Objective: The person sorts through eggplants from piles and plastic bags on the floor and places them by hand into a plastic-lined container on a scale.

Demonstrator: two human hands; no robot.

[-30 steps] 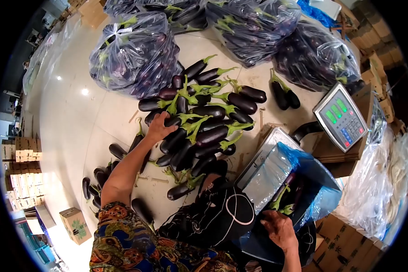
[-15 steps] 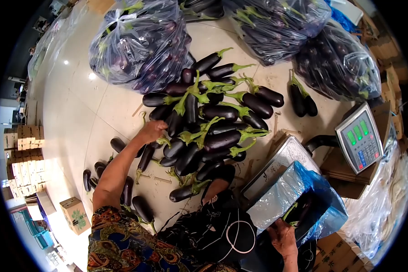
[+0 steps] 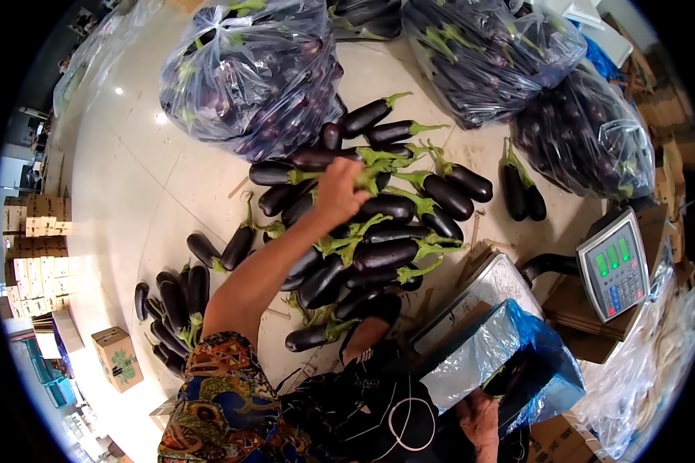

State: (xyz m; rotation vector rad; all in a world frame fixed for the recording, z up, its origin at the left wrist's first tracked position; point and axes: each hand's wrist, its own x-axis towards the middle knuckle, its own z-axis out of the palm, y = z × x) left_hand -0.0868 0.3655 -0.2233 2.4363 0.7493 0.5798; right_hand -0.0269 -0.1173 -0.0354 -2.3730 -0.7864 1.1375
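My left hand [image 3: 343,193] is over the upper middle of the eggplant pile [image 3: 386,253], its fingers closed around the green stem of an eggplant [image 3: 326,158]. Dark purple eggplants with green stems lie on the tiled floor around it. At the lower right, my right hand [image 3: 479,419] rests at the near edge of a box lined with blue plastic [image 3: 471,374]. Its fingertips are hidden in shadow, so what they touch cannot be made out. Inside the liner, a few eggplants [image 3: 510,376] show. The box sits on a metal scale platform [image 3: 490,287].
Clear bags full of eggplants [image 3: 247,77] stand at the back. The scale display [image 3: 614,264] rises at the right by flattened cardboard [image 3: 587,309]. Two eggplants [image 3: 523,193] lie apart near it. A smaller group [image 3: 174,305] lies at the left.
My left hand has moved up and right from the pile's left side to its upper middle. My right hand stays at the lined box. The view has shifted slightly.
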